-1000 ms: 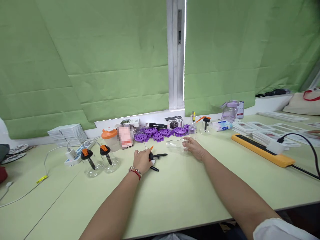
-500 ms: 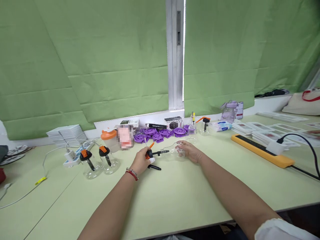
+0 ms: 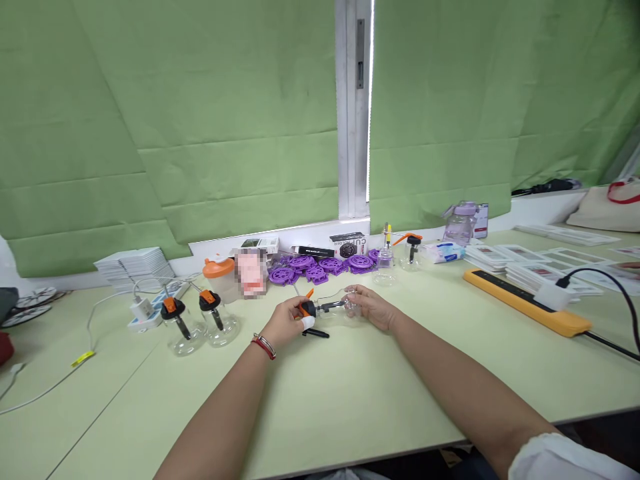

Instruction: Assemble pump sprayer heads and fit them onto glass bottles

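My left hand (image 3: pixel 283 325) is closed around a black and orange lid (image 3: pixel 307 308) with a dark rod on it; a white wrap covers one fingertip. My right hand (image 3: pixel 375 309) grips the base end of a clear glass bottle (image 3: pixel 337 314), which lies sideways with its mouth toward the lid. The rod is inside the bottle, and the lid sits at its mouth; whether it is fully seated I cannot tell. Just below the lid, a black pen-like piece (image 3: pixel 317 333) rests on the table.
Two lidded glass bottles (image 3: pixel 186 343) stand at left, near a power strip (image 3: pixel 150 317). Purple plastic parts (image 3: pixel 315 269) lie along the back. Another lidded bottle (image 3: pixel 411 260) stands at back right. A yellow power strip (image 3: pixel 525 303) and stacked white cards (image 3: pixel 487 258) are at right.
The lid and bottle have come together: the rod has gone deeper into the bottle and the lid has reached its mouth. My left hand moved right, my right hand slightly left.
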### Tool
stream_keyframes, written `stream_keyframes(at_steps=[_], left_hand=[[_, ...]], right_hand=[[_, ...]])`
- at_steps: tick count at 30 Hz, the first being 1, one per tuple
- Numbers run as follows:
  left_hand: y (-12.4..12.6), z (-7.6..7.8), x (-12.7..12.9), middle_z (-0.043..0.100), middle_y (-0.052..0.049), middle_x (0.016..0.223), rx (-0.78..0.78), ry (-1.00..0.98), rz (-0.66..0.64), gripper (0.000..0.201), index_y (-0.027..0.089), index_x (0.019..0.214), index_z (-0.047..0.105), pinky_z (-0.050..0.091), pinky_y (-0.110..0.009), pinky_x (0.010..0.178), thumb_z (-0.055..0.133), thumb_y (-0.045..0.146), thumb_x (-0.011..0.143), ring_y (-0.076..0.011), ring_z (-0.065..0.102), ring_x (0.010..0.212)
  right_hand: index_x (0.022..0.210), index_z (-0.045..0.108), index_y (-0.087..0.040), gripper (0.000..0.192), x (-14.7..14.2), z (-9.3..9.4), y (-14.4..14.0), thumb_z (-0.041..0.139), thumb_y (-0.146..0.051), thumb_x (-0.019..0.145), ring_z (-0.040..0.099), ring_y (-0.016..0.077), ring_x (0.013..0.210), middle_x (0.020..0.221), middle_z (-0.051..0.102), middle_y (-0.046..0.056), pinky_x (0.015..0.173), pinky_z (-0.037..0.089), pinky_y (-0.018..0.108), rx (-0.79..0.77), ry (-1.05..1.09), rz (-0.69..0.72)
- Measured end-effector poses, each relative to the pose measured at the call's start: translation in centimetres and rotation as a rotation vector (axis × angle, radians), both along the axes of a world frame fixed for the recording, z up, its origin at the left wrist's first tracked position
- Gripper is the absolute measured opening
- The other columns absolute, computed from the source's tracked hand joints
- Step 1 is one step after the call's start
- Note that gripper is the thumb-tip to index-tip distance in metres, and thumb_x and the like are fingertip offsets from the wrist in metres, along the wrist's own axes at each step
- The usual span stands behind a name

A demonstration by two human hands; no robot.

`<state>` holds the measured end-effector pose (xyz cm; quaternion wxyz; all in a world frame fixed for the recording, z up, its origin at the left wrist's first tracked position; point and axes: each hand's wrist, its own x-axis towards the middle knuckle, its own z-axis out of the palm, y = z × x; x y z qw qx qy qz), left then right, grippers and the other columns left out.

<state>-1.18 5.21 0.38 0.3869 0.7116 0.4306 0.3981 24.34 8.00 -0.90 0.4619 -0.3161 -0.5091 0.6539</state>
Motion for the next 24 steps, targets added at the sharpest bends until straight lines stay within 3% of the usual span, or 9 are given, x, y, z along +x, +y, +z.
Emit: stream_keyframes(at_steps=[15,20,24], left_hand=[[-0.27,0.29,0.42,0.066,-0.009,0.093,-0.077,-0.122,-0.005,0.057,0.011,0.11,0.062,0.049,-0.032,0.067,0.076,0.028,0.058,-0.0153,0.056,0.074],[-0.2,0.05,0.57,0.063,-0.005,0.089,-0.086,-0.086,0.013,0.057,0.01,0.113,0.06,0.047,-0.028,0.066,0.073,0.026,0.059,-0.0139,0.056,0.074],[-0.12,-0.16,0.5,0.062,-0.004,0.089,-0.063,-0.074,0.018,0.056,0.011,0.113,0.059,0.046,-0.026,0.065,0.072,0.024,0.06,-0.013,0.055,0.074]], right_hand=[[0.105,0.056,-0.021,0.044,0.37,-0.52,0.4,0.075,-0.032,0.067,0.059,0.0167,0.086,0.101,0.061,0.005,0.073,0.051,0.032,0.035,0.007,0.02],[0.101,0.056,-0.018,0.039,0.12,-0.57,0.59,0.069,-0.043,0.073,0.061,0.0138,0.07,0.095,0.061,0.006,0.059,0.051,0.027,0.008,-0.054,-0.001],[0.102,0.054,-0.019,0.045,-0.18,-0.83,0.93,0.057,-0.057,0.078,0.062,0.0135,0.06,0.094,0.061,0.007,0.039,0.042,0.02,0.012,-0.159,-0.075]])
